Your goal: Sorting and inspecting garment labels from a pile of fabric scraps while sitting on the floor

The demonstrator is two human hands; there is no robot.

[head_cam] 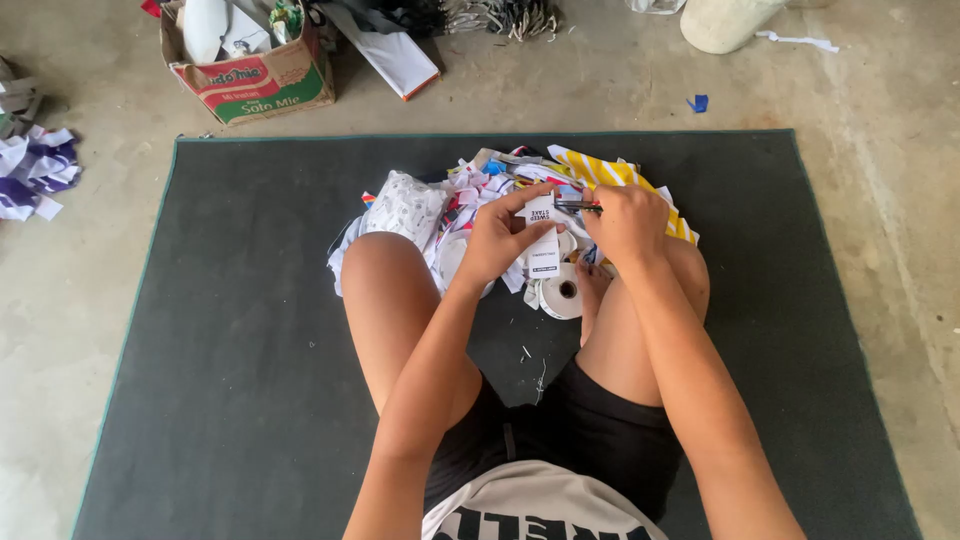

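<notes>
You are sitting cross-legged on a dark mat (pixel 230 330), and your left hand (pixel 497 238) is closed around a small white label strip (pixel 543 240), held upright just above your knees, at about twelve o'clock from your lap. Your right hand (pixel 628 222) is wrapped around a small pair of snips (pixel 577 205) whose dark tip touches the upper right edge of the strip, so the step in hand looks like trimming or cutting that label. A white tape roll (pixel 561 293) lies on the mat just below the strip, at six o'clock from it, and a heap of fabric and label scraps (pixel 455 195) spreads beyond your hands from ten to two o'clock, with a yellow-striped cloth (pixel 610 172) on its right. A cardboard box (pixel 255 70) stands well apart at eleven o'clock, off the mat. By my judgement the next move calls for a steady left grip, thumb kept clear of the blades, and a clean close along the line you want.
</notes>
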